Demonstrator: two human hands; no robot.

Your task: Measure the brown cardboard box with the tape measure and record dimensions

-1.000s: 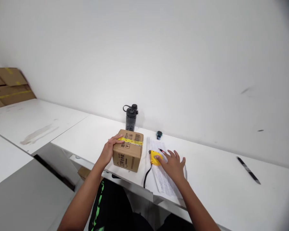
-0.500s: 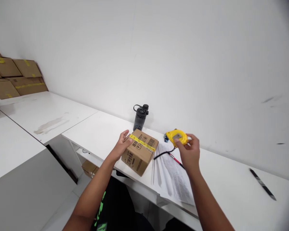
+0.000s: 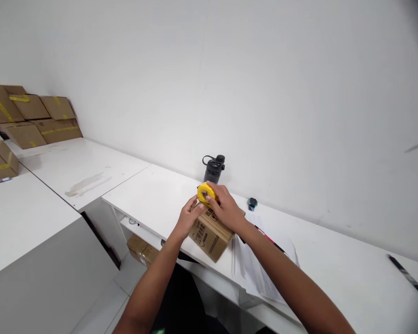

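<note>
A small brown cardboard box (image 3: 212, 241) with dark printing sits at an angle on the white table. My left hand (image 3: 188, 218) grips its left upper edge, thumb over the top and fingers close to the tape measure. In my right hand (image 3: 227, 208) is a yellow tape measure (image 3: 205, 191), held just above the box's top at its far left corner. Whether any blade is pulled out of it cannot be made out. My right hand and forearm hide much of the box's top.
A dark water bottle (image 3: 213, 170) stands behind the box. To the right lie paper sheets (image 3: 254, 273), a red and black pen (image 3: 271, 241), a watch (image 3: 252, 203) and a black-and-grey knife-like tool (image 3: 409, 278). Several cardboard boxes (image 3: 59, 131) are stacked far left.
My right hand has brought the tape measure leftward from over the papers to the box's top. My left hand stays at the box's left side. The view has shifted slightly.
</note>
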